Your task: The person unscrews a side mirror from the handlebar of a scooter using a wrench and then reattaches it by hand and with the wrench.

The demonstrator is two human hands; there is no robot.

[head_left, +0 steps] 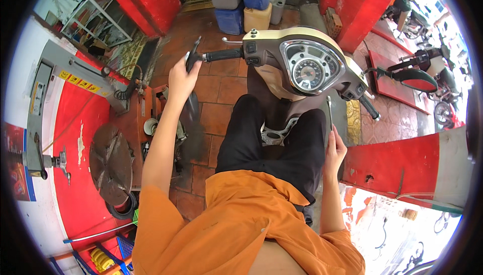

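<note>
I am seated astride a scooter whose dashboard (308, 72) faces me. My left hand (182, 80) is raised just beyond the tip of the left handlebar grip (225, 54). Its fingers are closed on a slim black part (193, 53) with a pointed upper end. The part is seen nearly edge-on, so its kind is unclear. Above my right thigh, my right hand (335, 149) grips a long silver wrench (330, 111), its head pointing up toward the dashboard. A round-ended mirror (415, 80) stands out beyond the right grip (370, 108).
Plastic jerrycans (241, 3) stand stacked ahead. A tyre-changing machine with a round turntable (111, 164) is at left. A red and white pillar (397, 167) rises close on my right, and motorcycles (440, 73) are parked beyond. Tiled floor (216, 116) shows beside the scooter.
</note>
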